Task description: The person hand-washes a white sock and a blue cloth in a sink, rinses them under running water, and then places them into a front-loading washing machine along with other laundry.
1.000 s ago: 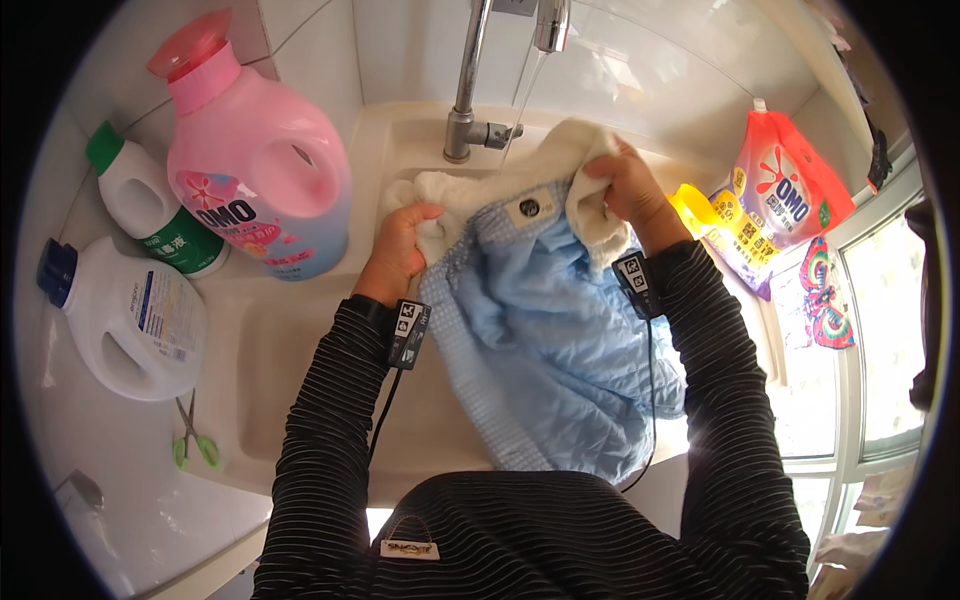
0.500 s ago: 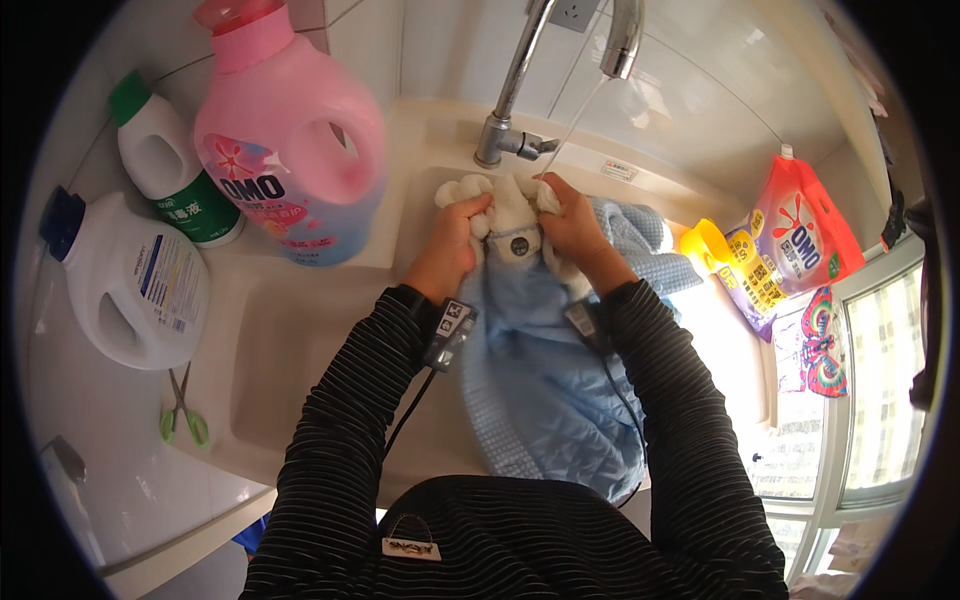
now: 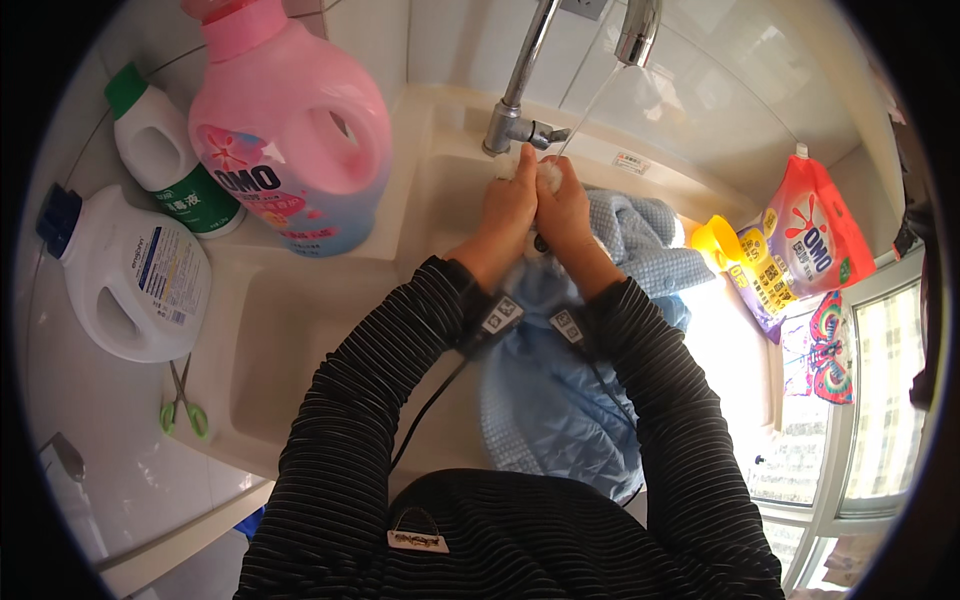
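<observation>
My left hand (image 3: 508,212) and my right hand (image 3: 568,218) are pressed together over the sink, with fingers closed round the white plush part (image 3: 548,176) of a blue cloth. Only bits of white show between them, along with a dark round patch just below. From there the blue quilted cloth (image 3: 560,410), with a waffle-textured border, hangs down through the sink and spreads to the right. A thin stream of water (image 3: 592,105) falls from the tap (image 3: 637,45) close behind my right hand.
A pink detergent jug (image 3: 290,130), a green-capped white bottle (image 3: 165,150) and a blue-capped white jug (image 3: 130,275) stand on the left. Green-handled scissors (image 3: 183,408) lie on the sink's (image 3: 290,330) left rim. At right are a red detergent pouch (image 3: 815,235) and a yellow cup (image 3: 716,243).
Both hands have come together over the white plush part, the left moving right and both slightly up. The plush, earlier spread between them, is now mostly covered. The water keeps running.
</observation>
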The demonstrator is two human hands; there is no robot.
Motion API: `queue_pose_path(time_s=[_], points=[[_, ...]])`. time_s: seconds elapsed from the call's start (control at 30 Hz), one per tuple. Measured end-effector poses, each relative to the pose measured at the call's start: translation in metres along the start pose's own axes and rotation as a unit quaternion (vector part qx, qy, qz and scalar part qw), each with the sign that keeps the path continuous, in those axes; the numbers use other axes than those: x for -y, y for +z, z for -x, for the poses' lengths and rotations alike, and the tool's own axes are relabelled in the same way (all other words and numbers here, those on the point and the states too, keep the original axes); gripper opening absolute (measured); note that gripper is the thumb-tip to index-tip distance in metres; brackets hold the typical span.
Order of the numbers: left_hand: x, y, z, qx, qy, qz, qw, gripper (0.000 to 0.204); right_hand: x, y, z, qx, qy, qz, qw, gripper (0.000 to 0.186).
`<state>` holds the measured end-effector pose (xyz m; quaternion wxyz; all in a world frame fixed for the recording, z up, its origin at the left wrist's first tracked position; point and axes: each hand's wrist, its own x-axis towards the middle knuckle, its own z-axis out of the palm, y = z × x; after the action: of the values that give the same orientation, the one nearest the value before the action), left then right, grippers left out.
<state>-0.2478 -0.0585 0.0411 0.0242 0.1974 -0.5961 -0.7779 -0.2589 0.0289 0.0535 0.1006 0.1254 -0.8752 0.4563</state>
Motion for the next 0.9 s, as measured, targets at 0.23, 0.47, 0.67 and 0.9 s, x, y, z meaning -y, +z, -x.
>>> queue_pose_path(time_s=[0.23, 0.47, 0.67, 0.9], points=[[0.014, 0.015, -0.010, -0.032, 0.020, 0.053, 0.998, 0.050, -0.032, 0.001, -0.012, 0.020, 0.033, -0.107, 0.993, 0.036], [0.023, -0.007, -0.019, 0.126, -0.029, 0.288, 0.949, 0.041, -0.036, -0.021, -0.024, 0.089, 0.123, -0.242, 0.958, 0.038], [0.001, -0.035, 0.002, 0.222, -0.007, 0.204, 0.953, 0.036, -0.022, -0.049, -0.023, 0.094, 0.255, -0.518, 0.811, 0.049], [0.000, -0.025, 0.007, 0.243, 0.031, 0.112, 0.963, 0.034, -0.020, -0.052, -0.015, 0.250, 0.065, -0.356, 0.898, 0.060]])
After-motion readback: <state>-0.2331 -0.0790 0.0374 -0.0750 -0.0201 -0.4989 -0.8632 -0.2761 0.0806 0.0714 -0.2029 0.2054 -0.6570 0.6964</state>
